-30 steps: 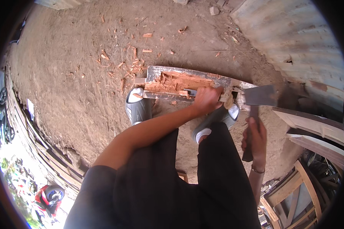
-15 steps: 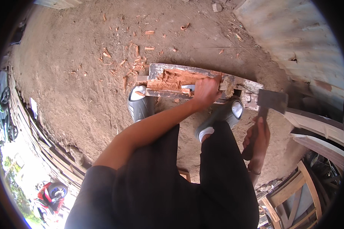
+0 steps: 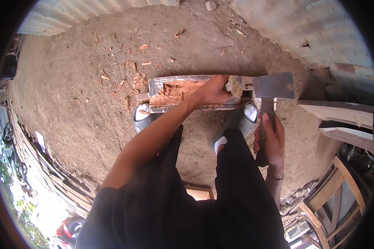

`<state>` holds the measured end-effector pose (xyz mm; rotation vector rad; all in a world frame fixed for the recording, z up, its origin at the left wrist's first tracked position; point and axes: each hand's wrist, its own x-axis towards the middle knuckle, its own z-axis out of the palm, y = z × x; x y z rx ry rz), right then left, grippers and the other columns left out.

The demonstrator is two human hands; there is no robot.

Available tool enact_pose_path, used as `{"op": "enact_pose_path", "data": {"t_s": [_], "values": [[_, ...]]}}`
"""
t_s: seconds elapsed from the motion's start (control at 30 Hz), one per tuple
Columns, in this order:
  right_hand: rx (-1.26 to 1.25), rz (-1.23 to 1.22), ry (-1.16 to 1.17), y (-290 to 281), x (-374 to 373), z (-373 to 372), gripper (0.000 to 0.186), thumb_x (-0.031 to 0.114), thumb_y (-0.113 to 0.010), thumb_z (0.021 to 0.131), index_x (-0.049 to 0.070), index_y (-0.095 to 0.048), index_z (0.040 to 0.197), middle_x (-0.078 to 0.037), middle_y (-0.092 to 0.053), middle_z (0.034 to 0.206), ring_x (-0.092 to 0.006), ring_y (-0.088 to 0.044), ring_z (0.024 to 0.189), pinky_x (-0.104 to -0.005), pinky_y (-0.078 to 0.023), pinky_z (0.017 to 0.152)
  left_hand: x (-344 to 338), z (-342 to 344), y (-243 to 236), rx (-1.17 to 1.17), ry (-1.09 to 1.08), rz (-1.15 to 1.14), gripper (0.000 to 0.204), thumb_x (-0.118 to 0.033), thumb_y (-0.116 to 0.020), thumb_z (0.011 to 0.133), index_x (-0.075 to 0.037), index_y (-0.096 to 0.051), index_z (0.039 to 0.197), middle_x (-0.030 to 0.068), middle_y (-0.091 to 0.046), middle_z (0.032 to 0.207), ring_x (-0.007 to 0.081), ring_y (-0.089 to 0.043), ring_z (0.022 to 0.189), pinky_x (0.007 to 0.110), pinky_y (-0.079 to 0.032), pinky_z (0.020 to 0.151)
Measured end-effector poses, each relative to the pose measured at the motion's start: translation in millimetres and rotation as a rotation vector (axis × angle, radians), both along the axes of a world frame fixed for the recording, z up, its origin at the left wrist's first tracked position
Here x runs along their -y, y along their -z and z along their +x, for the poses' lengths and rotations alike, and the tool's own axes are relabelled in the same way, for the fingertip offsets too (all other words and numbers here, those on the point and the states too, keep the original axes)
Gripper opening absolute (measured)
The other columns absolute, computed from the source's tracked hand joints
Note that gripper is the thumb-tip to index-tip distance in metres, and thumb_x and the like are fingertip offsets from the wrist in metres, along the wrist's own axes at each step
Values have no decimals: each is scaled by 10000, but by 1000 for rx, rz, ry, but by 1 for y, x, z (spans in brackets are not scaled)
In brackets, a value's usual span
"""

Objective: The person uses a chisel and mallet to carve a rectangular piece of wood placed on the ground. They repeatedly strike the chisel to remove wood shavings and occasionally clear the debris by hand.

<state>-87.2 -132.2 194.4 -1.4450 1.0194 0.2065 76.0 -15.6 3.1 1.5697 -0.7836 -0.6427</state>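
Observation:
My left hand (image 3: 215, 89) is closed round a chisel whose pale, frayed wooden handle end (image 3: 234, 86) sticks out to the right of the fist. Its blade is hidden by the hand and forearm. Under it lies a weathered wooden beam (image 3: 156, 86) with flaking paint, its top gouged into a rough reddish hollow. In my right hand (image 3: 273, 139) is the handle of a hatchet with a broad, flat, dark head (image 3: 274, 85). That head hangs over the beam's right end, apart from the chisel handle.
My grey shoes (image 3: 235, 124) stand against the beam's near side. Wood chips (image 3: 131, 66) litter the dirt ground beyond. Corrugated metal sheets (image 3: 320, 37) rise at the far right. Wooden frames (image 3: 340, 195) and boards (image 3: 334, 112) lie on the right, stacked planks (image 3: 50, 162) on the left.
The hatchet has come up and left, nearer the chisel handle. My left fist has turned with the chisel, showing its handle end more and hiding the blade. The whole view has shifted.

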Motion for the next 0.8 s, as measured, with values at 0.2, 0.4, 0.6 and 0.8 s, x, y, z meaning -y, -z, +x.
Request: {"op": "enact_pose_path", "data": {"t_s": [0.2, 0.4, 0.6, 0.8], "values": [[-45, -54, 97, -15, 12, -2, 376, 426, -533, 1056, 65, -572, 1157, -15, -486, 637, -93, -453, 414, -241, -359, 376, 15, 2, 23, -109, 168, 121, 368, -268, -795, 794, 42, -695, 965, 241, -714, 850, 241, -684, 761, 389, -533, 716], [38, -149, 180, -15, 14, 4, 391, 435, -546, 1048, 59, -582, 1150, -2, -483, 629, -88, -447, 409, -244, -354, 372, 15, -11, 45, -42, 189, 85, 297, -183, -794, 820, 49, -705, 984, 150, -729, 859, 103, -608, 781, 339, -528, 714], [119, -215, 4, 26, -1, 7, 365, 409, -585, 1031, 49, -576, 1092, 3, -499, 626, -95, -500, 441, -261, -391, 387, 7, -7, 26, -265, 142, 55, 245, -136, -769, 862, 45, -715, 1018, 114, -751, 971, 101, -674, 871, 279, -545, 747], [-122, 52, -21, 2, 25, 9, 353, 373, -580, 1031, 23, -564, 1072, -33, -535, 649, -129, -538, 457, -290, -438, 404, 11, -14, 14, -173, 172, -21, 191, -112, -766, 833, 38, -716, 942, 69, -709, 761, 81, -646, 720, 294, -540, 622]]}}
